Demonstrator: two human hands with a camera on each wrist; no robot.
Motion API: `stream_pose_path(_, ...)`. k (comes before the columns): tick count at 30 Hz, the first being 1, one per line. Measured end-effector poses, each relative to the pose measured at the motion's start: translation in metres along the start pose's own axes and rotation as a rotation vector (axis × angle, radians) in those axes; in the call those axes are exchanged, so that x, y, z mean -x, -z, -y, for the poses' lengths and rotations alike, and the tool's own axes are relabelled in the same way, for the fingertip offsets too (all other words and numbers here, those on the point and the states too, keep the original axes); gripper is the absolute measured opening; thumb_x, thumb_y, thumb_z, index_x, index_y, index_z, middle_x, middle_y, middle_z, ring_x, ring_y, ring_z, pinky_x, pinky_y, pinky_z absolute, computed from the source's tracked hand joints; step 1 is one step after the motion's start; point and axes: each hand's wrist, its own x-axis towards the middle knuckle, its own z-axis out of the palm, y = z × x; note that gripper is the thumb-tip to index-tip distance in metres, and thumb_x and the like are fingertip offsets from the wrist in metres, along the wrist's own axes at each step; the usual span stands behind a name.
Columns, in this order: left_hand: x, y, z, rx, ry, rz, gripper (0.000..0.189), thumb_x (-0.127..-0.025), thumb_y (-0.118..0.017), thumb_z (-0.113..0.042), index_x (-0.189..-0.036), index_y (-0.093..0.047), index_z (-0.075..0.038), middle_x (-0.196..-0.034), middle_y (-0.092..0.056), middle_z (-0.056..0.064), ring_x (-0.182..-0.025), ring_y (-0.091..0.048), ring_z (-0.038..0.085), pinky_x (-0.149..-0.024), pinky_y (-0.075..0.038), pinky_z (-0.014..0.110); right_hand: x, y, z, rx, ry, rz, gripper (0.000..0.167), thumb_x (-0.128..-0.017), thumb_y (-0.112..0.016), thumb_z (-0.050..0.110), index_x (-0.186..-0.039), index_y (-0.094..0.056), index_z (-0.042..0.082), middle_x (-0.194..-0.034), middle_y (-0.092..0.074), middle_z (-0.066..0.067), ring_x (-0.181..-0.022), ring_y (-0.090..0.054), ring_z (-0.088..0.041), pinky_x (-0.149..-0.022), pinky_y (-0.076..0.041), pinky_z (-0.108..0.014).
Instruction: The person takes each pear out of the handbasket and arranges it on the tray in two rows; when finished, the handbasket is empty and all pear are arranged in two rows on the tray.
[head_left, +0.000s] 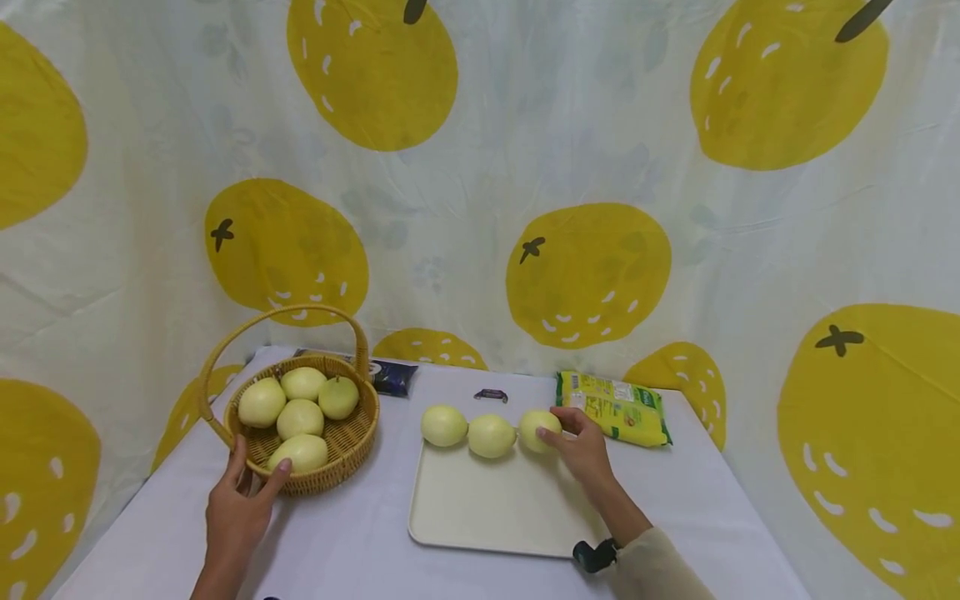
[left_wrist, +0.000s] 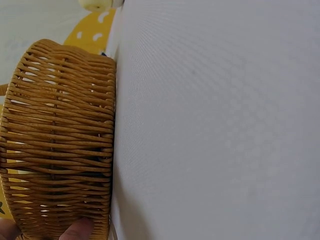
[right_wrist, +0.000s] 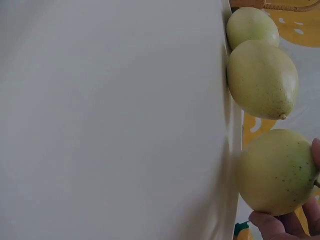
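Note:
My right hand [head_left: 585, 450] holds a small pale yellow-green melon [right_wrist: 275, 172] over the far right edge of a cream tray [head_left: 502, 508], thumb on one side and fingers on the other. Two similar melons, a middle one [head_left: 491, 436] and a left one [head_left: 443, 426], line up beside it along the tray's far edge. To the left, my left hand [head_left: 238, 508] grips the near rim of a round wicker basket [head_left: 348, 462], its fingers against the woven wall in the left wrist view. Several melons [head_left: 300, 419] lie inside the basket, under its arched handle [head_left: 281, 310].
A yellow-and-green packet [head_left: 615, 408] lies right of the tray. Behind the basket is a dark packet [head_left: 393, 377], and a small purple wrapped item [head_left: 491, 395] lies beyond the tray. White cloth [head_left: 360, 542] covers the table, and a fruit-print curtain [head_left: 480, 167] hangs behind.

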Motion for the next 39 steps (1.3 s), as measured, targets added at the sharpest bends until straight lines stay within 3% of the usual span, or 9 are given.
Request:
stream_pose_path(3, -0.001, -0.001, 0.0, -0.004, -0.004, -0.005, 0.102, -0.097, -0.07, -0.062, -0.167, 0.002, -0.039, -0.177, 0.007, -0.003, -0.161, -0.02, 0.047, -0.125, -0.033, 0.054, -0.001, -0.003, -0.002, 0.006, -0.013, 0.006, 0.052, -0.094, -0.085, 0.023, -0.14, -0.064, 0.009, -0.144, -0.064, -0.016, -0.138, -0.057, -0.033, -0.117, -0.048, -0.048)
stream_pose_path(9, -0.002, -0.001, 0.0, 0.014, -0.008, -0.007, 0.102, -0.097, -0.07, -0.061, -0.166, 0.002, -0.04, -0.177, 0.008, -0.005, -0.162, -0.019, 0.046, -0.126, -0.033, 0.055, 0.002, -0.003, -0.001, 0.073, -0.022, 0.025, 0.056, -0.095, -0.084, 0.032, -0.142, -0.061, 0.013, -0.148, -0.061, -0.015, -0.142, -0.054, -0.035, -0.121, -0.049, -0.055)
stream_pose_path(14, -0.002, -0.003, -0.002, 0.013, -0.008, -0.006, 0.101, -0.097, -0.069, -0.062, -0.166, 0.001, -0.04, -0.176, 0.006, -0.008, -0.162, -0.019, 0.044, -0.126, -0.032, 0.054, 0.011, 0.003, 0.0, 0.132, -0.002, 0.02, 0.054, -0.096, -0.081, 0.035, -0.142, -0.06, 0.013, -0.148, -0.062, -0.015, -0.141, -0.057, -0.035, -0.117, -0.053, -0.054)
stream_pose_path(20, 0.0, 0.001, -0.006, 0.001, -0.032, -0.006, 0.102, -0.098, -0.07, -0.059, -0.167, 0.002, -0.036, -0.177, 0.007, -0.002, -0.161, -0.019, 0.048, -0.127, -0.032, 0.057, 0.016, 0.008, 0.0, 0.168, 0.011, 0.052, 0.052, -0.094, -0.083, 0.021, -0.14, -0.062, 0.01, -0.149, -0.062, -0.014, -0.138, -0.061, -0.036, -0.11, -0.06, -0.052)
stream_pose_path(29, -0.001, 0.001, -0.002, -0.008, -0.016, -0.001, 0.102, -0.098, -0.069, -0.061, -0.167, 0.002, -0.038, -0.176, 0.008, -0.003, -0.16, -0.02, 0.05, -0.126, -0.032, 0.058, 0.012, -0.006, -0.001, 0.246, 0.062, 0.035, 0.06, -0.083, -0.092, 0.011, -0.135, -0.062, 0.008, -0.136, -0.067, -0.016, -0.129, -0.065, -0.037, -0.102, -0.064, -0.047)
stream_pose_path(39, 0.0, -0.001, 0.001, -0.005, -0.02, -0.009, 0.103, -0.097, -0.07, -0.062, -0.167, 0.001, -0.038, -0.176, 0.005, -0.008, -0.162, -0.021, 0.044, -0.125, -0.031, 0.052, 0.009, -0.013, 0.002, 0.305, 0.077, -0.002, 0.064, -0.08, -0.095, 0.016, -0.133, -0.063, 0.008, -0.135, -0.067, -0.014, -0.127, -0.066, -0.034, -0.105, -0.062, -0.051)
